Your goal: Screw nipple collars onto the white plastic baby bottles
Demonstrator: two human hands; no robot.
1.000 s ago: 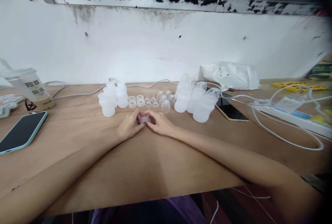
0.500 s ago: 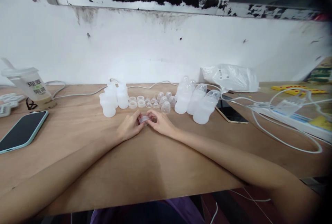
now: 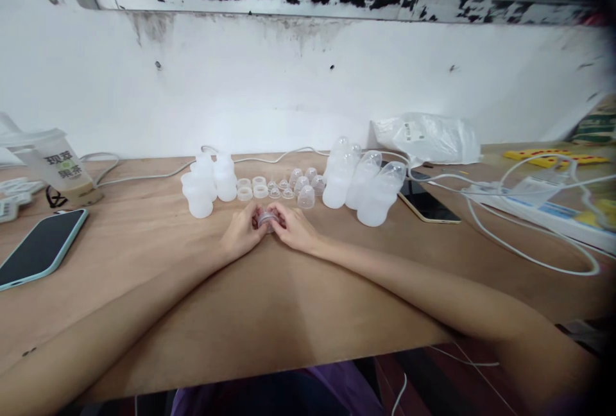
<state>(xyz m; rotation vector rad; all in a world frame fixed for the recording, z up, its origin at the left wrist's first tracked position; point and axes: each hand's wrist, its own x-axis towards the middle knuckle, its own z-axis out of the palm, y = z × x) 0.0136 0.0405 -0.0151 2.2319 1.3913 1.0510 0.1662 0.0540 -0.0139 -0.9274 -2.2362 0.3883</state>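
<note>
Between my two hands is a small translucent bottle collar, its ring shape partly hidden by fingers. The fingers of my left hand close on its left side, and those of my right hand pinch its right side. Just beyond lie several bottle collars, clear nipples and clear dome caps in small groups. White baby bottle bodies without tops stand at the left of these. At the right stand several white bottles with clear domed caps.
A drink cup and a phone are at the left. On the right lie another phone, a plastic bag, loose white cables and a power strip. A wall borders the table behind.
The view has shifted slightly. Both hands stay together around the collar, which has turned a little between the fingers and shows more of its rim.
</note>
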